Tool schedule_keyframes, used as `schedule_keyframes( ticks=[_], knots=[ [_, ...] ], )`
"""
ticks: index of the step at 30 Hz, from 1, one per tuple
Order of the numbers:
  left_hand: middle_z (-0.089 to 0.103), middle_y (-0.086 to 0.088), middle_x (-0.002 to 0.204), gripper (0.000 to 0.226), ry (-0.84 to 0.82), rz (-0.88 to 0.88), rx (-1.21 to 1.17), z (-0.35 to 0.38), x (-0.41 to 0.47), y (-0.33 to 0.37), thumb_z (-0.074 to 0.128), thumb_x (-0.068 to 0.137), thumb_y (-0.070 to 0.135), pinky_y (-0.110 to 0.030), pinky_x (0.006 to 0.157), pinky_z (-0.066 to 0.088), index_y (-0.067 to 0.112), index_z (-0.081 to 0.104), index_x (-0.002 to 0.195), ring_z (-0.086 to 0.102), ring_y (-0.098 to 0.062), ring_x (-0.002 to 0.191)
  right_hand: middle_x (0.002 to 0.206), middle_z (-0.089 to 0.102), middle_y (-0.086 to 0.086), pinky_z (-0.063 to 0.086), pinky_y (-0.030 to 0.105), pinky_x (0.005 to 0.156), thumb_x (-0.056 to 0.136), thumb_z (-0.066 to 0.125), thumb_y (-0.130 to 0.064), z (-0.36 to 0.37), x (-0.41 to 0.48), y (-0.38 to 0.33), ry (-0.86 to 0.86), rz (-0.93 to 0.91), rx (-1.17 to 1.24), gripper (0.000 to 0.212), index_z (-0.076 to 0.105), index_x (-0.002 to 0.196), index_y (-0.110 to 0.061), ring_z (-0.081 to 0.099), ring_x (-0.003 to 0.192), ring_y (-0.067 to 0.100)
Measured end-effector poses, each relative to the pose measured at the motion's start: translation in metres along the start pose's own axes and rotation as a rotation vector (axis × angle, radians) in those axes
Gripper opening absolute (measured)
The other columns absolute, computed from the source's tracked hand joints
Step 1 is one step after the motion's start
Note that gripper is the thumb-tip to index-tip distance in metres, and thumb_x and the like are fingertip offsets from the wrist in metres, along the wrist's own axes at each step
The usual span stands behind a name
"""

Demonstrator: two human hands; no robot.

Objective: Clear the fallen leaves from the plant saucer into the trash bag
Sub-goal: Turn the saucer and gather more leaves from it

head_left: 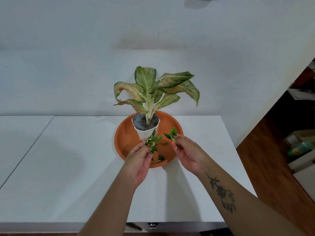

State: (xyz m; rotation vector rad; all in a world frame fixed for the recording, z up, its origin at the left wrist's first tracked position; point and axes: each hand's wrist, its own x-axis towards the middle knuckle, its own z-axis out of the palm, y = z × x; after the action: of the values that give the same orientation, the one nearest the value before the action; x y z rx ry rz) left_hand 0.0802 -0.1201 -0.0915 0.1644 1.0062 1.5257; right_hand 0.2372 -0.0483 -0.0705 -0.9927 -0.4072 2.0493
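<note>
An orange plant saucer (124, 138) sits on the white table, holding a white pot (144, 133) with a variegated plant (153, 89). My left hand (139, 160) pinches a bunch of small green leaves (153, 142) above the saucer's front. My right hand (185, 150) holds another small cluster of leaves (171, 134) beside the pot. A few loose leaves (160, 158) still lie near the saucer's front rim. No trash bag is in view.
The white table (68, 159) runs left and toward me, with a seam at far left. A white wall stands behind. To the right are a wooden floor (272, 159) and shelves with clutter.
</note>
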Motion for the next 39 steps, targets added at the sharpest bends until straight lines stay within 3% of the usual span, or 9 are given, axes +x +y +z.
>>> schedule_keyframes(
  ticks=[3,8,13,16,20,23,29,33,39],
  knots=[
    [0.075,-0.013,0.101,0.016,-0.013,0.012,-0.009,0.025,-0.009,-0.014,0.057,0.092,-0.004,-0.019,0.071,0.059,-0.001,0.068,0.104,0.073,-0.013,0.085,0.089,0.070,0.008,0.057,0.015,0.066,0.089,0.062,0.001,-0.019,-0.008,-0.018,-0.025,-0.003,0.000,0.025,0.061,0.113,0.004,0.070,0.071,0.008],
    [0.073,-0.013,0.104,0.019,-0.013,0.050,-0.058,0.074,-0.017,-0.058,0.056,0.092,-0.005,-0.023,0.081,0.059,-0.003,0.065,0.109,0.072,-0.014,0.089,0.086,0.071,0.006,0.058,0.016,0.073,0.088,0.064,-0.001,-0.069,-0.030,-0.064,-0.032,-0.007,0.006,0.016,0.065,0.104,0.002,0.069,0.072,0.007],
    [0.075,-0.008,0.091,0.013,-0.020,0.061,-0.056,0.142,-0.036,-0.127,0.057,0.092,-0.004,-0.019,0.082,0.058,0.002,0.069,0.094,0.072,-0.011,0.082,0.084,0.075,0.005,0.058,0.017,0.074,0.088,0.063,-0.001,-0.137,-0.054,-0.120,-0.047,-0.006,0.002,0.015,0.067,0.103,0.001,0.070,0.076,0.007],
    [0.074,-0.009,0.093,0.013,-0.030,0.040,-0.072,0.178,-0.040,-0.171,0.060,0.091,-0.002,-0.020,0.087,0.056,-0.001,0.067,0.102,0.071,-0.011,0.085,0.087,0.074,0.008,0.059,0.016,0.068,0.088,0.062,0.000,-0.181,-0.069,-0.151,-0.024,-0.028,0.002,0.013,0.066,0.100,0.002,0.071,0.074,0.008],
    [0.073,-0.011,0.098,0.022,-0.038,-0.001,-0.086,0.222,-0.045,-0.230,0.062,0.090,-0.001,-0.020,0.085,0.057,-0.004,0.064,0.111,0.071,-0.012,0.088,0.089,0.070,0.009,0.059,0.020,0.075,0.088,0.061,0.002,-0.241,-0.090,-0.188,0.031,-0.043,0.003,0.016,0.063,0.104,0.004,0.068,0.082,0.011],
    [0.071,-0.014,0.098,0.020,-0.032,-0.034,-0.081,0.246,-0.048,-0.265,0.061,0.090,-0.003,-0.021,0.086,0.057,-0.004,0.063,0.110,0.071,-0.014,0.089,0.087,0.072,0.010,0.059,0.020,0.073,0.087,0.062,0.003,-0.277,-0.100,-0.210,0.075,-0.033,0.028,0.015,0.064,0.103,0.003,0.071,0.073,0.010],
    [0.071,-0.012,0.090,0.022,0.023,-0.086,-0.061,0.261,-0.041,-0.310,0.058,0.092,-0.004,-0.019,0.073,0.057,-0.004,0.060,0.114,0.072,-0.012,0.079,0.104,0.069,0.015,0.060,0.020,0.070,0.087,0.062,0.001,-0.324,-0.095,-0.220,0.133,-0.001,0.071,0.030,0.060,0.117,0.004,0.071,0.080,0.013],
    [0.071,-0.014,0.091,0.019,0.088,-0.124,-0.027,0.256,-0.031,-0.337,0.058,0.091,-0.006,-0.019,0.068,0.058,-0.006,0.061,0.110,0.073,-0.012,0.077,0.094,0.067,0.014,0.056,0.022,0.071,0.089,0.059,0.002,-0.347,-0.085,-0.215,0.183,0.024,0.092,0.019,0.061,0.108,0.003,0.071,0.062,0.009],
    [0.066,-0.026,0.115,0.032,0.183,-0.205,0.027,0.226,0.007,-0.397,0.062,0.088,-0.006,-0.027,0.091,0.057,-0.012,0.058,0.119,0.069,-0.021,0.099,0.079,0.068,0.011,0.056,0.018,0.067,0.090,0.057,0.003,-0.398,-0.050,-0.185,0.309,0.060,0.097,0.006,0.062,0.092,0.000,0.069,0.057,0.008]
  ],
)
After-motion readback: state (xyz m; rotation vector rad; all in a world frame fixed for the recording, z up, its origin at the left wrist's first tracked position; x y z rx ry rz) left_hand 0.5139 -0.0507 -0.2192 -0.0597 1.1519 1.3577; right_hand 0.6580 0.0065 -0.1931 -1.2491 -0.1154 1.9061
